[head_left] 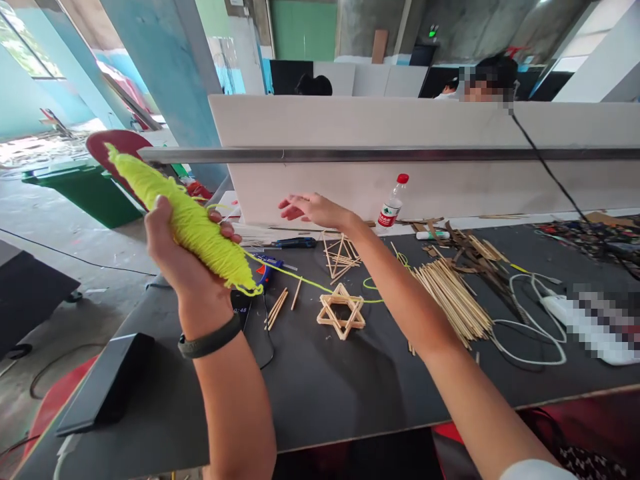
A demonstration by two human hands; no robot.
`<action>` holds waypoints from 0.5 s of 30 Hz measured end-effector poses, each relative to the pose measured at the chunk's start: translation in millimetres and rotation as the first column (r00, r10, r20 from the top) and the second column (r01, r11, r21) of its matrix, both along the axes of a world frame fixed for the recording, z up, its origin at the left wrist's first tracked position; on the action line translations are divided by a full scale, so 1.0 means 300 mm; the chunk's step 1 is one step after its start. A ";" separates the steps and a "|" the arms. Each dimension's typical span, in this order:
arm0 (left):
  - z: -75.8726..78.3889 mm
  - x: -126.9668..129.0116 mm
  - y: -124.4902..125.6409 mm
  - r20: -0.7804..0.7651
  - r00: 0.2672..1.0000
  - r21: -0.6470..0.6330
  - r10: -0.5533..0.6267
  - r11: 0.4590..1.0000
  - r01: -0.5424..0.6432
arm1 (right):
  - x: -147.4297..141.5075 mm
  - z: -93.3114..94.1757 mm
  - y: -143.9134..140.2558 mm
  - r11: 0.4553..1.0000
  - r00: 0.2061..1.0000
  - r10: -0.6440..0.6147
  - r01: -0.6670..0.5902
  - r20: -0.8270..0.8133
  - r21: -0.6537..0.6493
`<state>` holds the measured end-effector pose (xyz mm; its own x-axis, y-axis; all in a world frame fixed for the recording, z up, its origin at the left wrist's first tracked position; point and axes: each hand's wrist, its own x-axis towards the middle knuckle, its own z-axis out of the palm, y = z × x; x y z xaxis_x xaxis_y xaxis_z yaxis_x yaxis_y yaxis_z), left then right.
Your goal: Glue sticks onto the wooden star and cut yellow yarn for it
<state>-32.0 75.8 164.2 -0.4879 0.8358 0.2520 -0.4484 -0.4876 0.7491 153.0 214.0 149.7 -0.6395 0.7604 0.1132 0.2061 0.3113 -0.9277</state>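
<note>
A bundle of bright yellow-green yarn is gripped in my left hand, raised over the left side of the table. One loose strand runs from it down to the right, past a six-pointed star made of sticks. My right hand is stretched out in the air near the white partition, fingers extended, with nothing visible in it. Below and beyond that hand, a triangular stick frame lies on the dark table. Part of the strand is hidden behind my right forearm.
A pile of thin sticks lies to the right, near a white cable. A red-capped bottle stands by the partition. A blue glue gun and a few loose sticks lie on the left. Another person sits behind the partition.
</note>
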 end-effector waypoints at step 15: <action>-0.046 0.113 0.030 -0.334 0.897 -0.273 -0.290 0.940 0.202 | 0.278 -0.006 -0.405 0.964 0.871 -0.240 0.267 -0.428 0.003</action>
<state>1.7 84.9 150.4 -0.1696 0.9721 0.1619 -0.2057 -0.1956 0.9589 236.3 92.4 148.1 -0.3077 0.8730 0.3783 -0.1189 0.3592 -0.9256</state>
